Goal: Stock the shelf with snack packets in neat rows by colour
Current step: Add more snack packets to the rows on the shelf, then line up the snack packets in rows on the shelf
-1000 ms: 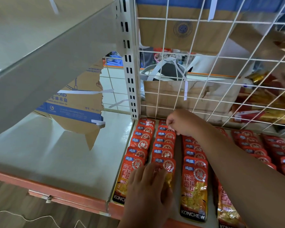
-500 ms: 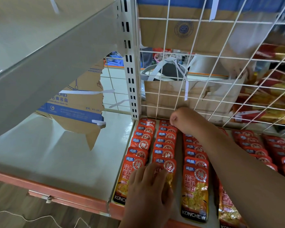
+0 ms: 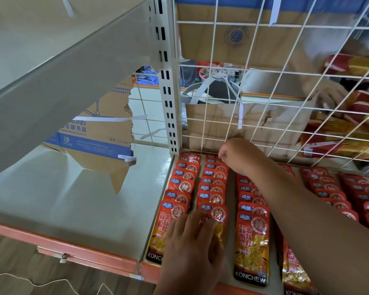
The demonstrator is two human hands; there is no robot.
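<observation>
A: What's shown, hands first?

B: Head view, looking down on a cream shelf (image 3: 94, 199) w/ an orange front lip. Left hand (image 3: 192, 250) lies flat, fingers straight & slightly spread, pressing the front of the 2nd row of red snack packets (image 3: 251, 241). Right hand (image 3: 237, 155) is at the back of that same row, just in front of the wire grid (image 3: 264, 81). Its fingers are curled narrow and seem to pinch the rearmost packet's top edge; the tips are partly hidden.

A: How to do this step well?

B: Prob. squaring up the row. Steady the front w/ the flat palm, then nudge the back packet in line w/ its neighbours: even overlap, logos up, straight gap to the next row. The foil looks slippery, so press lightly or the stack may fan out.

A: What holds what?

B: Right bay: several rows, all red, overlapping front to back. Left bay: a torn cardboard sheet (image 3: 98, 133) at the rear. Behind the grid: a cardboard box (image 3: 222, 39), contents not visible. Far right: another person's hand (image 3: 328, 96) among red-and-gold packs (image 3: 349, 124).
</observation>
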